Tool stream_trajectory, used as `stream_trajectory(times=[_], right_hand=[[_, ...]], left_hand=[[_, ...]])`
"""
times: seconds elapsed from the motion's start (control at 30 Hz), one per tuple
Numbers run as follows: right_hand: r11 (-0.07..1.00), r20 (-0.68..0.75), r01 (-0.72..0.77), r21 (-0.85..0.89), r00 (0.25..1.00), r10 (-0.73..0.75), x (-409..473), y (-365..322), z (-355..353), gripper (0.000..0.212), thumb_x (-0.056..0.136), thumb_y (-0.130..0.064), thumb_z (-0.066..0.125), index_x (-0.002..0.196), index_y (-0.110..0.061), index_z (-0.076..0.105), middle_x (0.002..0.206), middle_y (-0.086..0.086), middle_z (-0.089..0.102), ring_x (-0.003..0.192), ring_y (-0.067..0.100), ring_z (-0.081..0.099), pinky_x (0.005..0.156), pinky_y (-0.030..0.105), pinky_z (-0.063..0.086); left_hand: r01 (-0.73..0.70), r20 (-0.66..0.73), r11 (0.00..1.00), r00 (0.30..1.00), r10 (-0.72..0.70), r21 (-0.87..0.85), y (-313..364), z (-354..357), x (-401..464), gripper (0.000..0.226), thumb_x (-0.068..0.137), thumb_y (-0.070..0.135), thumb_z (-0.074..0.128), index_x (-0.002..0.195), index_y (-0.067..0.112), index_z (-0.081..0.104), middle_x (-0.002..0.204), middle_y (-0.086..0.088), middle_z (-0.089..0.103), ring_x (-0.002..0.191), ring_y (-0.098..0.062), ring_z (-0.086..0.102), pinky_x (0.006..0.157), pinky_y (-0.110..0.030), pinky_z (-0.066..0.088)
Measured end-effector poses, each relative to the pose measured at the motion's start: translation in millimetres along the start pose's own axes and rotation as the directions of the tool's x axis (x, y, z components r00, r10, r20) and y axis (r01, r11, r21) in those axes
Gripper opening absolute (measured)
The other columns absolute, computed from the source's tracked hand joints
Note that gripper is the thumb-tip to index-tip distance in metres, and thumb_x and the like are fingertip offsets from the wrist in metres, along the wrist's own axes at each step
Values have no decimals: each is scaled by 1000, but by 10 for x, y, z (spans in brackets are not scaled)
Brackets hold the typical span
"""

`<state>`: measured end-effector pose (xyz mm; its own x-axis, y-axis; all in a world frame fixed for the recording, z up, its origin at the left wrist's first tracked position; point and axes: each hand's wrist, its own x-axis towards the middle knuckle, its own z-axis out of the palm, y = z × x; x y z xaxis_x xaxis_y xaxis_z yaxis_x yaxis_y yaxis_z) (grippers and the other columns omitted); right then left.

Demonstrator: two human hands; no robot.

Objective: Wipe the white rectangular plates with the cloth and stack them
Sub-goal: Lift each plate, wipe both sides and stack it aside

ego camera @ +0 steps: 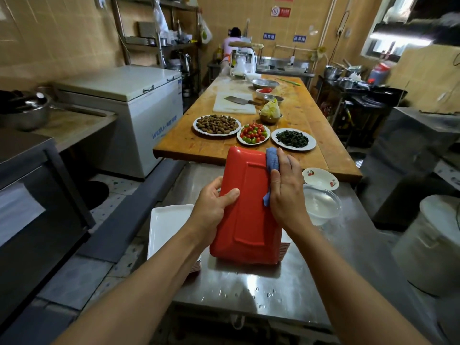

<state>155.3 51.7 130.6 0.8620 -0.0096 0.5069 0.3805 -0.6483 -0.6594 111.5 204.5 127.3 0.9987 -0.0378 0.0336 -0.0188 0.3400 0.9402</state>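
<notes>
I hold a rectangular plate (246,210) tilted up, its red underside facing me. My left hand (214,205) grips its left edge, thumb across the red back. With my right hand (286,192) I press a blue cloth (272,161) against the plate's upper right edge, fingers straight over the cloth. A stack of white rectangular plates (166,225) lies on the steel table (249,290) to the left, under my left forearm. A second stack (285,247) peeks out behind the held plate's lower right.
A glass bowl (321,202) and a small cherry-patterned dish (321,179) stand to the right. The wooden table (311,115) ahead carries plates of peanuts (216,124), tomatoes (253,133) and greens (293,139), plus a cutting board with a cleaver (235,102). A person (234,43) works at the far end.
</notes>
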Motion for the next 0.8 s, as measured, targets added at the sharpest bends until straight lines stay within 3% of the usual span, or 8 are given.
stream_trajectory(times=[0.2,0.37,0.47,0.57,0.67,0.77,0.8], right_hand=[[992,75,-126,0,989,126,-379,-23,56,56,100,-24,37,149,-33,13,136,13,40,119,25,42,94,39,40],[951,132,-231,205,969,207,-594,17,-37,58,93,-16,49,142,-37,28,128,6,46,114,16,49,99,40,43],[847,183,-328,419,944,275,-546,39,-153,54,84,-4,59,120,-41,42,116,2,57,102,19,62,92,46,51],[786,196,-381,488,925,327,-494,79,-242,56,74,-1,68,107,-41,47,95,9,63,79,26,68,74,49,57],[846,168,-331,419,944,286,-443,123,-351,61,65,0,70,103,-43,48,92,13,62,70,28,66,62,46,59],[880,229,-287,379,950,211,-386,160,-498,62,60,-2,67,102,-44,48,94,10,61,66,22,65,58,40,59],[891,272,-270,366,946,175,-370,169,-549,62,61,-2,67,102,-44,48,95,10,60,67,25,65,58,41,59]], left_hand=[[-40,-111,989,994,24,-140,-64,46,104,18,91,0,51,102,13,59,80,-6,73,69,-18,71,58,-30,56],[-91,-183,979,982,56,-184,-99,43,190,17,92,3,51,101,15,59,78,-2,74,70,-16,71,56,-29,56],[-69,-190,984,981,37,-167,-149,74,190,16,93,5,51,103,15,58,81,-3,73,71,-16,71,57,-30,56],[31,-148,999,988,-36,-37,-171,85,176,18,96,11,47,112,15,55,101,-12,69,85,-21,69,71,-37,57],[128,-89,967,990,-110,223,-102,-3,161,36,95,22,52,129,15,45,126,-15,58,108,-25,61,93,-44,49],[-10,-79,904,996,49,428,170,-107,235,90,77,39,72,147,21,19,134,0,47,117,-16,50,96,-38,42],[-68,-41,858,994,103,509,282,-122,276,98,71,45,75,147,26,17,132,3,46,116,-13,49,94,-37,42]])
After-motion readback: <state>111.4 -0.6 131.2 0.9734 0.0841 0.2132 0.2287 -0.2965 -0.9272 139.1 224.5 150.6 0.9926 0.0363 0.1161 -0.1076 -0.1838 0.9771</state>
